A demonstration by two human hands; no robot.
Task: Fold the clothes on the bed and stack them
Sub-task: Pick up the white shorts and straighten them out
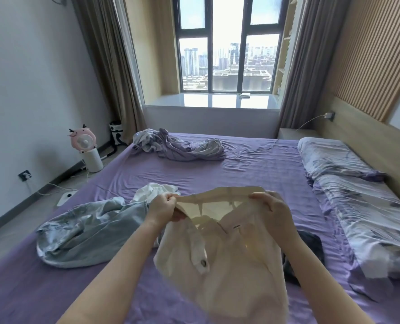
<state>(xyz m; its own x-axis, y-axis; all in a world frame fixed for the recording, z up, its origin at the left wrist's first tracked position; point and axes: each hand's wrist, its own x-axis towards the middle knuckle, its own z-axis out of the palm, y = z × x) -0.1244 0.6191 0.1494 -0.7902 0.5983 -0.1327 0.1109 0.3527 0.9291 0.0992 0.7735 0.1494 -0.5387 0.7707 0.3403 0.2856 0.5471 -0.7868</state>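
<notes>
We hold the cream trousers (pixel 220 253) up over the bed (pixel 264 164), left hand (pixel 162 208) and right hand (pixel 270 206) each pinching the waistband in closed fingers. Uneven grips could twist the legs, and the hem may drag the jeans (pixel 89 232).

A large window (pixel 228 46) is set in the far wall, flanked by brown curtains (pixel 107 59). Daylight is admitted through it. A slatted wooden panel (pixel 369 54) is mounted at right. A pink fan (pixel 85 146) is placed on the floor (pixel 18 220) at left.
</notes>
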